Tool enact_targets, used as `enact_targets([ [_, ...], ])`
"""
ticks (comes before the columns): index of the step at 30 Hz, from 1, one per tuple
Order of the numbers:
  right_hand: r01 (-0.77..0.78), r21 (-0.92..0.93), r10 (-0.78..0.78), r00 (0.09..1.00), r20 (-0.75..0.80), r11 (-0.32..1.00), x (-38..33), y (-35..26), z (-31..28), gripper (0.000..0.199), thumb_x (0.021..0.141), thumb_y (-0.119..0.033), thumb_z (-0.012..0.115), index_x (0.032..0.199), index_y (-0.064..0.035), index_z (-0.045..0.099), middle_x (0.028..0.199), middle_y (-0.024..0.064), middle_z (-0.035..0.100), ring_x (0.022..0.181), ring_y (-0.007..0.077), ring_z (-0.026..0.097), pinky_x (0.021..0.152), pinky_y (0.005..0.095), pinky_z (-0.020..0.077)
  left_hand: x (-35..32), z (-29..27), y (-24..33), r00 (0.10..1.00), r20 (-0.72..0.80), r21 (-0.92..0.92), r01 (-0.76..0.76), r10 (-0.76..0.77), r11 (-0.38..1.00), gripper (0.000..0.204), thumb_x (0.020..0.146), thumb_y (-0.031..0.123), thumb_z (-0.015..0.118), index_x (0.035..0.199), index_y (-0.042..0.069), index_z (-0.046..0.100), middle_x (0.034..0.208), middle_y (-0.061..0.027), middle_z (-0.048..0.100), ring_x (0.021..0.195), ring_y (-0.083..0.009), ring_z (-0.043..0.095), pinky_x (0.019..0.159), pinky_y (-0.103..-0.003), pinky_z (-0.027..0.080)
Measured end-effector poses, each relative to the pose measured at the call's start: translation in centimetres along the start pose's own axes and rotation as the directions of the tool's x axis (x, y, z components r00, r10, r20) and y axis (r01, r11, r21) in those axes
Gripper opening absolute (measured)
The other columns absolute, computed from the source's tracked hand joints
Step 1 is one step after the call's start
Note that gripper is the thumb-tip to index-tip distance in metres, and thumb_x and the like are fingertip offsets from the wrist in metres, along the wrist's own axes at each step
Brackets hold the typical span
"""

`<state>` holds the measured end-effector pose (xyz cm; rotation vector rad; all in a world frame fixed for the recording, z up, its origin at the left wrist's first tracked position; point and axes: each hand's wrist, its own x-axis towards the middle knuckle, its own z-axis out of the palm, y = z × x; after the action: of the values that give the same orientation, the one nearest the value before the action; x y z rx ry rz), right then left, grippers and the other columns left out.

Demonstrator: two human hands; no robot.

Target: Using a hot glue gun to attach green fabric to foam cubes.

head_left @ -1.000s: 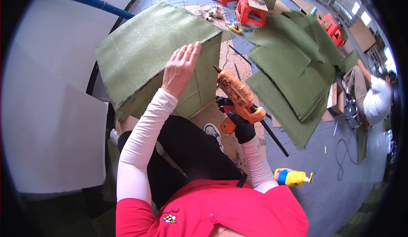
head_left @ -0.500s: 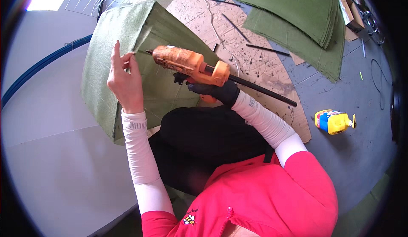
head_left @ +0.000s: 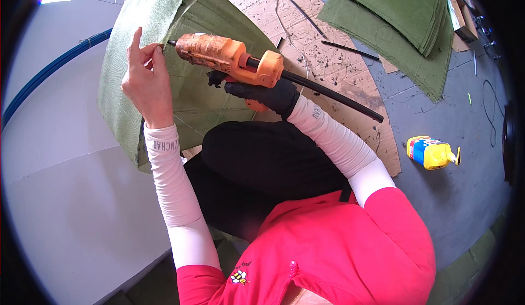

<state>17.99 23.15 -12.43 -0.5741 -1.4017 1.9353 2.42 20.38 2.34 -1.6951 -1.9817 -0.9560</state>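
A large box-like form covered in green woven fabric point(head_left: 143, 18) stands in front of me, one edge fold facing up. My left hand point(head_left: 146, 83), bare, pinches that fabric edge between thumb and a bent finger, while another finger points upward. My right hand point(head_left: 268, 96), in a black glove, grips the handle of an orange glue gun point(head_left: 210, 52). Its dark nozzle reaches the edge close beside my left fingertips. A long black glue stick point(head_left: 333, 94) sticks out of the gun's back. The trigger is hidden by the gun and glove.
Stained cardboard point(head_left: 350, 111) covers the floor, with several loose black glue sticks point(head_left: 350, 50) on it. Green fabric sheets point(head_left: 383, 9) are stacked at the far right. A yellow bottle point(head_left: 433, 154) lies on the grey floor to the right. A white wall point(head_left: 65, 124) with blue tubing point(head_left: 52, 75) rises at left.
Both hands and the glue gun have shifted up and slightly left in the picture, along with the green form. The pinch and the grip stay the same.
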Motion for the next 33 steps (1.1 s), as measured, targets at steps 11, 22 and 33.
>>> enact_targets([
  [11,0.134,-0.124,-0.141,0.989,-0.043,0.983,0.4,1.2,-0.3,0.035,0.075,-0.026,0.073,0.103,-0.0072,0.063,0.094,0.0034,0.064,0.083,0.0104,0.057,0.074,0.0268,0.0459,0.1,0.1,-0.2,1.0,-0.02,-0.023,-0.011,0.011,1.0,0.039,0.081,0.005,0.061,0.119,0.01,0.055,0.08,-0.0063,0.068,0.07,-0.013,0.065,0.062,-0.027,0.053],
  [22,0.146,-0.19,-0.161,0.985,-0.067,0.971,0.4,0.9,-0.3,0.035,0.075,-0.025,0.074,0.102,-0.0057,0.063,0.093,0.0031,0.064,0.082,0.0105,0.058,0.074,0.0261,0.0463,0.0,0.0,-0.2,0.999,-0.014,-0.037,0.032,-0.033,0.999,0.041,0.081,0.009,0.065,0.12,0.008,0.055,0.082,-0.0066,0.068,0.073,-0.0093,0.063,0.067,-0.025,0.05],
  [33,0.331,-0.278,-0.355,0.934,-0.039,0.902,0.5,1.2,-0.5,0.041,0.072,-0.027,0.076,0.103,-0.0053,0.062,0.096,0.0036,0.063,0.086,0.0118,0.059,0.076,0.0268,0.0468,0.2,0.1,-0.3,1.0,-0.028,-0.024,0.008,-0.009,1.0,0.04,0.08,0.006,0.063,0.119,0.011,0.055,0.08,-0.006,0.068,0.073,-0.0134,0.066,0.064,-0.027,0.054],
])
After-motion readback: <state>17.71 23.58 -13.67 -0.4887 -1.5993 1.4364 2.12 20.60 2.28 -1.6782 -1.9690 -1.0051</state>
